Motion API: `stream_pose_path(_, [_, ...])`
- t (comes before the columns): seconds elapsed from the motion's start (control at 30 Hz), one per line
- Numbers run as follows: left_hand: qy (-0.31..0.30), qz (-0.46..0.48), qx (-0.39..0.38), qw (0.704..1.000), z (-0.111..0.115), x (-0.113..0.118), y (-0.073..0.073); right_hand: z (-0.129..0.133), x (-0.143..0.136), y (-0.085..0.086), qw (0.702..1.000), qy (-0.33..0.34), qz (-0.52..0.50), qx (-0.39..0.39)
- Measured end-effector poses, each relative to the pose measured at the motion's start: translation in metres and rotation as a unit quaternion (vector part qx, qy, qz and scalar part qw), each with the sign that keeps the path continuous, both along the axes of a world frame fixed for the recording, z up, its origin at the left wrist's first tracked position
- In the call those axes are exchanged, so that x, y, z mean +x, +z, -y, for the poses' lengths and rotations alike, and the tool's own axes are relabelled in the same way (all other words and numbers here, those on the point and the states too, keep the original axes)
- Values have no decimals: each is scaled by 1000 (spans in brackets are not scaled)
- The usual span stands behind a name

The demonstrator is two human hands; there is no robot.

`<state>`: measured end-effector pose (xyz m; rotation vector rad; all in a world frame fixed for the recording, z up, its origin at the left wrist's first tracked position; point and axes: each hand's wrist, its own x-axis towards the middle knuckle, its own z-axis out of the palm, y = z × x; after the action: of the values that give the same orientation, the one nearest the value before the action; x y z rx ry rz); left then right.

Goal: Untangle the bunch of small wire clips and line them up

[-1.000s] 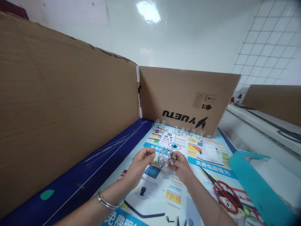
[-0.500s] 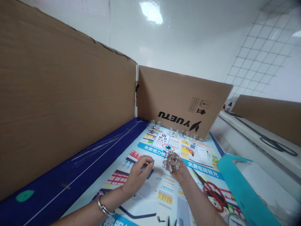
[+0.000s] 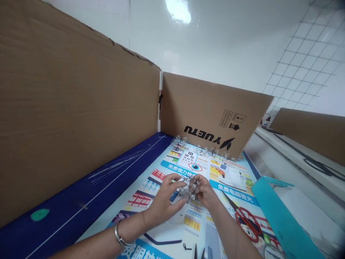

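A ball-like cluster of clear beads with thin dark loops [image 3: 192, 188] is held in my right hand [image 3: 206, 194], whose fingers curl round its right side. From the left, my left hand [image 3: 168, 199] reaches up to it with thumb and fingers spread apart. Its fingertips lie at the cluster's left edge; whether they press on it I cannot tell. A metal bangle [image 3: 120, 233] circles my left wrist. Under both hands lies a printed sheet [image 3: 161, 230] with an eye chart and shop pictures.
Red-handled scissors [image 3: 246, 219] lie right of my right forearm. Dark blade tips [image 3: 198, 251] and a small black loop [image 3: 186, 246] sit near the front. Similar clear clusters [image 3: 205, 150] line the far edge, below a cardboard panel [image 3: 210, 108]. A teal folder [image 3: 280, 212] stands at right.
My left hand has moved right to the bead cluster, and its fingers have spread. My right hand has brought the cluster slightly left. The view has shifted a little.
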<state>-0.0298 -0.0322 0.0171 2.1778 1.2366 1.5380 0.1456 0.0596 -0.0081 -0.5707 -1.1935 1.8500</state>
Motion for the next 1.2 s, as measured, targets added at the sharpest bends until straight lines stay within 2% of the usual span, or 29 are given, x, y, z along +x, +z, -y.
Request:
stream_pose_path(0.1, [13,-22,-11,1000,-2,0,1,0,0,1,1000,-4,5,8])
stream_pose_path(0.33, [-11,-65,-50,997,-4,-2,10,-1,-1,-1,1000,-13,21,19])
stream_pose_path(0.5, [-35,-53,-67,996,-5,-3,11,-2,-1,-1,999,-23,28,30])
stream_pose_path(0.73, [-45,-37,-51,997,-9,-8,9,0,-5,5,998,-22,36,54])
stream_pose_path(0.9, [-49,-33,-28,998,-10,-11,7,1,-3,19,995,-21,48,84])
stream_pose_path(1.03, [-41,-14,-13,999,-8,-13,5,2,1,39,991,-27,73,111])
stream_pose_path(1.13, [-21,44,11,999,-6,-14,8,6,4,60,980,-43,103,164])
stream_pose_path(1.2, [-25,102,-6,994,-3,-12,13,9,6,73,968,-64,123,207])
